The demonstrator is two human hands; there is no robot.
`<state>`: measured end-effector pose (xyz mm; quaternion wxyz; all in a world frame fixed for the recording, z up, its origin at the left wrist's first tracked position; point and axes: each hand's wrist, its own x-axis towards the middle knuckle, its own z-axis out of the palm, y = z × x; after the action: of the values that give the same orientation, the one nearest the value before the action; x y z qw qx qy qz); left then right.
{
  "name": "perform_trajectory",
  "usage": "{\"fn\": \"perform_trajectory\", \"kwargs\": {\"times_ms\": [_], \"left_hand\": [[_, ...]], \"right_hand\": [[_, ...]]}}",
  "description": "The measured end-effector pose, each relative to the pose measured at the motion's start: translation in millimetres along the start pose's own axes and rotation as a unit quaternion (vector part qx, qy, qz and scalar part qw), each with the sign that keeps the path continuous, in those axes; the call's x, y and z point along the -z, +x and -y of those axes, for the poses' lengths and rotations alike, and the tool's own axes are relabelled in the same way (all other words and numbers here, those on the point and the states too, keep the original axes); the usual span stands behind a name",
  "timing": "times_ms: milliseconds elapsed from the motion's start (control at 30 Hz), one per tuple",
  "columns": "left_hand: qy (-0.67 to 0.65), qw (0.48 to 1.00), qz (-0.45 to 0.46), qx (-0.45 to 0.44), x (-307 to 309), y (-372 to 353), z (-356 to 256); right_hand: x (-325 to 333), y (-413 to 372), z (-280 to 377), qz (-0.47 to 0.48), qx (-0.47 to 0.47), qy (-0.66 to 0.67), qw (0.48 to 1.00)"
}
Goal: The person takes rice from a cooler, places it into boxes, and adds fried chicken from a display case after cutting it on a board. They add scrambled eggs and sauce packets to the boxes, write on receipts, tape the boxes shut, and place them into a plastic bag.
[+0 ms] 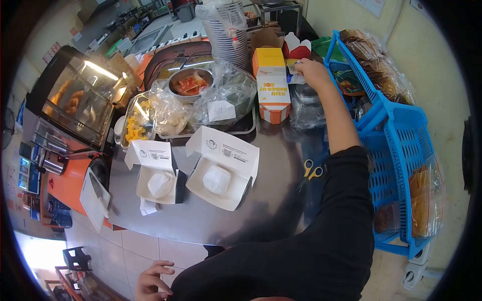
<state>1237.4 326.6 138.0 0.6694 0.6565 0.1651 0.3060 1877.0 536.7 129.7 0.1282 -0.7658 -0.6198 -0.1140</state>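
Observation:
At the back right, my right hand (pixel 314 75) reaches down beside a yellow, white and orange carton (pixel 272 85). Its fingers are bent together over a small white, yellow and blue packet (pixel 296 74); what lies between the fingertips is hidden. My left hand (pixel 153 282) is low in front of the table, fingers apart, holding nothing. Two lidded paper boxes lie open on the metal table: a smaller box (pixel 173 193) and a larger box (pixel 228 200). Each holds a white paper-wrapped item, the small wrapped item (pixel 160 184) and the larger wrapped item (pixel 217 179).
Yellow-handled scissors (pixel 312 169) lie right of the boxes. Clear plastic containers (pixel 307 108) stand below my right hand. Blue baskets (pixel 404 125) line the right side. A metal bowl (pixel 191 83), stacked cups (pixel 228 37) and a lit display warmer (pixel 75 100) stand farther back.

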Motion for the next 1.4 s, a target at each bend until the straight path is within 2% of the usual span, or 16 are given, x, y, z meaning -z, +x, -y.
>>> {"fn": "perform_trajectory", "kwargs": {"times_ms": [33,133,233,333,467,533,633,733,867,967,1033,1133,1200,1267,1333,1400], "left_hand": [[-0.002,1.000,0.006,-0.005,0,5,1],[0.036,0.999,-0.003,0.028,-4,17,-4],[0.027,0.998,-0.017,0.055,-8,24,-5],[0.032,0.997,0.000,0.064,-5,29,-5],[0.025,0.996,-0.026,0.084,-6,27,-7],[0.028,0.994,-0.044,0.091,-8,23,-7],[0.036,0.993,-0.053,0.097,-10,24,-8],[0.049,0.991,-0.040,0.120,-8,32,-12],[0.063,0.991,-0.011,0.114,-5,42,-8],[0.066,0.990,0.024,0.125,-9,62,-6],[0.075,0.987,0.069,0.125,-11,84,-5],[0.228,0.957,0.130,0.123,-20,134,-8],[0.394,0.905,0.158,0.033,-33,189,-9],[0.427,0.889,0.162,-0.041,-49,245,6],[0.380,0.899,0.164,-0.145,-67,314,39],[0.375,0.902,0.121,-0.177,-97,378,59]], "right_hand": [[4,-3,0,0.016,0.010,-0.024,1.000],[-21,-9,-19,-0.089,0.127,-0.210,0.965],[-14,-10,-3,-0.013,0.060,-0.310,0.949],[-19,-5,-2,-0.023,0.065,-0.329,0.942],[-22,1,-2,-0.051,0.063,-0.326,0.942],[-20,4,-4,-0.074,0.055,-0.310,0.946],[0,2,-10,-0.062,0.044,-0.177,0.981],[11,14,-29,0.148,-0.017,0.003,0.989],[31,0,-23,0.088,0.003,0.067,0.994],[39,-13,-19,-0.030,0.089,0.119,0.988],[36,-19,-18,-0.089,0.088,0.133,0.983],[42,-30,-11,-0.139,0.057,0.188,0.971],[46,-39,-2,-0.151,0.018,0.218,0.964],[51,-47,6,-0.163,-0.031,0.230,0.959],[48,-55,12,-0.167,-0.062,0.268,0.947],[37,-65,17,-0.187,-0.066,0.292,0.936]]}}
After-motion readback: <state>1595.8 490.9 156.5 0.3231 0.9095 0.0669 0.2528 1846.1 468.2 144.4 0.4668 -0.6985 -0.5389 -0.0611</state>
